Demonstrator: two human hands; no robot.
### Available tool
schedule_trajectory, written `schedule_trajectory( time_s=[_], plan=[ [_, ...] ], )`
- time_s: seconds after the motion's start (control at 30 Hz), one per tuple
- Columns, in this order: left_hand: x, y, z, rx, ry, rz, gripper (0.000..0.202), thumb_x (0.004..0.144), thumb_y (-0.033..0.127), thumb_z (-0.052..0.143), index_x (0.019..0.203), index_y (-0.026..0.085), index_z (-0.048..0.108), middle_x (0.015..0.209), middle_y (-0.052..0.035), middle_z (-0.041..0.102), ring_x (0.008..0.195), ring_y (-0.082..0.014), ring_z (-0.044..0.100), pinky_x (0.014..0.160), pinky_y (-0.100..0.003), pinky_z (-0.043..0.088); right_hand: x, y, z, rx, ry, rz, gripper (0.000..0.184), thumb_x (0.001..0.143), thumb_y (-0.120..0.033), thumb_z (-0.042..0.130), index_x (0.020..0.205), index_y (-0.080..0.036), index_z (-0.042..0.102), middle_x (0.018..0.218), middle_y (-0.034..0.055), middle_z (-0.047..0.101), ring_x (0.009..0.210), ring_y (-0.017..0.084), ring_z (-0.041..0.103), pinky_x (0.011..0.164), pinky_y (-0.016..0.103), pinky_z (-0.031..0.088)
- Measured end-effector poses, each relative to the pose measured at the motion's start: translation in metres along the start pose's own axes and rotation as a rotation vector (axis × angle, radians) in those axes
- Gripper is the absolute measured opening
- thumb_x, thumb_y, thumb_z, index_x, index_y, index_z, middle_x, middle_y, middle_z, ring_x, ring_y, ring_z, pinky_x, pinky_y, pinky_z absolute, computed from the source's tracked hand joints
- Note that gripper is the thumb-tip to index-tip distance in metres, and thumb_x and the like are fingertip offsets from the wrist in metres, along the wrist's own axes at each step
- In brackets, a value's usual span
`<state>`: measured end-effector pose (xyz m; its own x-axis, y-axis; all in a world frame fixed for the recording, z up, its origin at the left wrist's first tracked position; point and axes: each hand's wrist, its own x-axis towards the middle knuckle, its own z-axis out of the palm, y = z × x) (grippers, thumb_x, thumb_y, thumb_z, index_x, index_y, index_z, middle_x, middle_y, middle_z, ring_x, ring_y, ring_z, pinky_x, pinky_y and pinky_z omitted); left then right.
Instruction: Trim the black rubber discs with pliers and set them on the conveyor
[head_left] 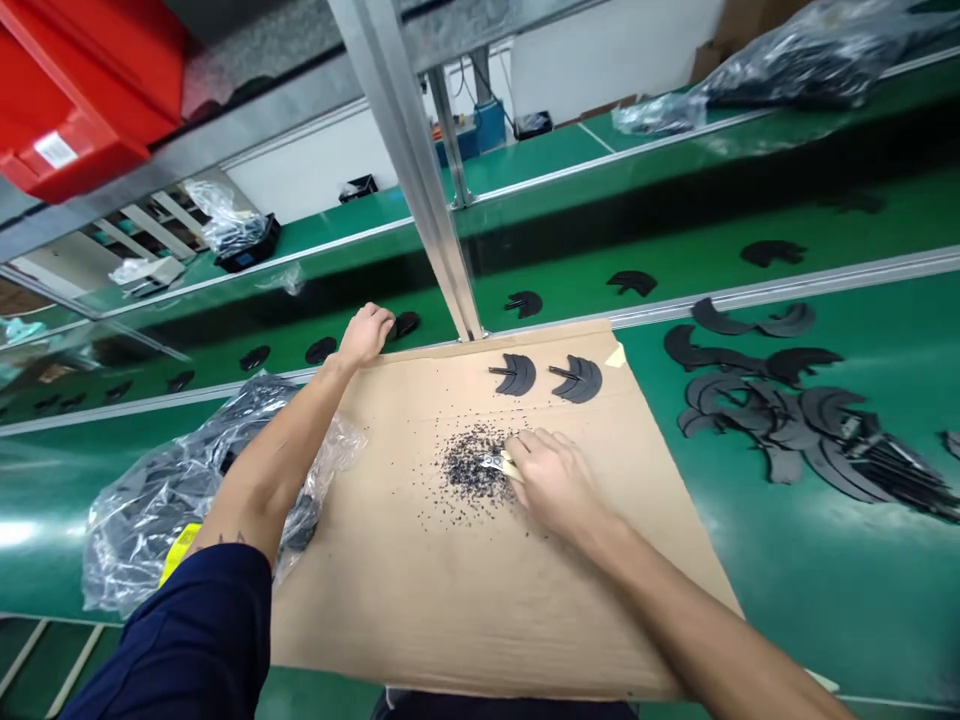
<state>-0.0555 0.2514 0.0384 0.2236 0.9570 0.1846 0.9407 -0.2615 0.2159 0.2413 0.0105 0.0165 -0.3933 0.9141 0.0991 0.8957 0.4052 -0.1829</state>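
My left hand (367,334) reaches over the far edge of the cardboard to the green belt. Its fingers are bent down and closed at the edge of a black curved plastic part (406,323), partly hidden by the hand. My right hand (553,476) is closed around small cutting nippers (493,461) with pale yellow handles; their metal jaws point left over a heap of tiny black scraps (474,468). Two black fan-shaped parts (576,380) with thin stems lie on the cardboard sheet (480,600) beyond my right hand.
More black parts (632,283) are spaced along the belt. At right lies a pile of black parts (780,410). A clear plastic bag (172,490) of dark pieces sits under my left arm. A metal post (427,190) rises ahead; a red bin (90,100) is upper left.
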Motion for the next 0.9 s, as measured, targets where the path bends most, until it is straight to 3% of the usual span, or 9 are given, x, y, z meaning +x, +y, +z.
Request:
schedule_trajectory(
  time_s=[0.13,0.33,0.6,0.7,0.77,0.83,0.87,0.9],
  plan=[
    [0.012,-0.001,0.015,-0.013,-0.029,-0.126,0.029,0.098,0.030,0.047,0.112,0.013,0.066,0.117,-0.0148,0.064,0.114,-0.0289,0.059,0.107,-0.042,0.046,-0.001,-0.001,-0.002,0.031,0.005,-0.004,0.010,0.086,-0.016,0.067,0.095,-0.017,0.066,0.095,0.0086,0.074,0.091,0.023,0.064,0.079,0.032,0.038],
    [0.030,0.007,0.028,-0.104,-0.072,-0.272,0.037,0.096,0.037,0.064,0.126,0.016,0.060,0.129,-0.0105,0.062,0.115,-0.0239,0.063,0.098,-0.046,0.055,-0.003,-0.003,0.002,0.049,0.017,-0.009,0.008,0.086,-0.017,0.067,0.094,-0.018,0.066,0.092,0.0085,0.073,0.092,0.023,0.064,0.081,0.032,0.039],
    [0.026,0.011,0.006,-0.364,-0.044,-0.388,0.037,0.098,0.037,0.062,0.127,0.015,0.059,0.126,-0.0104,0.063,0.109,-0.0222,0.065,0.092,-0.043,0.059,-0.003,-0.002,0.003,0.069,0.002,-0.017,0.011,0.086,-0.014,0.066,0.096,-0.017,0.066,0.095,0.0091,0.073,0.095,0.023,0.064,0.084,0.032,0.040],
    [0.022,0.019,-0.012,-0.395,0.056,-0.385,0.027,0.095,0.030,0.066,0.114,0.012,0.065,0.117,-0.0110,0.067,0.108,-0.0230,0.066,0.098,-0.042,0.055,-0.003,-0.002,0.002,0.078,-0.004,-0.016,0.009,0.087,-0.014,0.063,0.096,-0.017,0.066,0.093,0.0091,0.073,0.093,0.023,0.064,0.083,0.032,0.040],
    [0.010,0.031,-0.028,-0.423,0.130,-0.348,0.017,0.093,0.025,0.066,0.103,0.012,0.069,0.109,-0.0101,0.070,0.108,-0.0228,0.066,0.101,-0.038,0.053,-0.003,-0.002,0.002,0.081,-0.005,-0.014,0.009,0.088,-0.013,0.062,0.095,-0.017,0.066,0.093,0.0090,0.073,0.092,0.022,0.065,0.082,0.032,0.040],
    [-0.020,0.050,-0.045,-0.479,0.171,-0.256,0.016,0.094,0.030,0.063,0.097,0.016,0.070,0.105,-0.0070,0.072,0.104,-0.0201,0.068,0.099,-0.033,0.054,-0.003,0.000,0.003,0.083,-0.006,-0.019,0.008,0.087,-0.014,0.063,0.094,-0.017,0.066,0.093,0.0087,0.073,0.091,0.022,0.064,0.081,0.032,0.040],
    [-0.043,0.061,-0.054,-0.521,0.179,-0.176,0.019,0.094,0.036,0.063,0.095,0.018,0.070,0.103,-0.0046,0.072,0.100,-0.0184,0.069,0.096,-0.031,0.056,-0.002,0.001,0.003,0.083,-0.009,-0.021,0.007,0.087,-0.015,0.064,0.094,-0.017,0.065,0.092,0.0083,0.073,0.089,0.022,0.064,0.080,0.032,0.039],
    [-0.072,0.072,-0.062,-0.603,0.219,0.005,0.024,0.095,0.041,0.061,0.095,0.020,0.071,0.102,-0.0051,0.073,0.097,-0.0189,0.070,0.092,-0.033,0.058,-0.002,0.002,0.004,0.081,-0.013,-0.021,0.008,0.087,-0.014,0.064,0.093,-0.017,0.065,0.091,0.0078,0.073,0.088,0.022,0.064,0.079,0.032,0.039]
  ],
)
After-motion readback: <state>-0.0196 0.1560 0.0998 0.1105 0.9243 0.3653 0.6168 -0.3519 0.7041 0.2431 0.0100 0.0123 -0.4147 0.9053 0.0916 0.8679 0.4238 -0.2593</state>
